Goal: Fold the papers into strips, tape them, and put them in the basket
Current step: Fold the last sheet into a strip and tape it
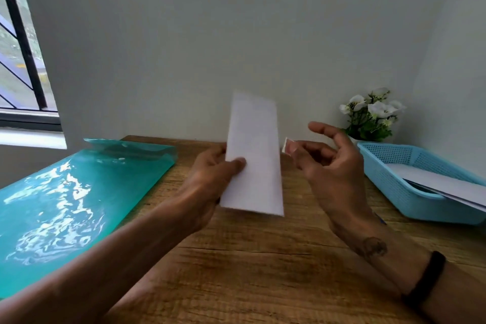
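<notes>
- Wooden table (263, 258) in front.
- Left hand (210, 179) pinches 1 folded paper strip (253, 155) upright above the table, likely steadied for taping.
- Right hand (331, 163), just beside it, pinches 1 small tape piece (288, 145), other fingers spread.
- 1 green folder (65, 205) left.
- 1 blue basket (394, 181) right, holding paper; count unclear.

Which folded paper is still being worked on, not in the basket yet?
The folded paper strip held upright in the left hand above the table; the other paper already lies in the blue basket.
</notes>
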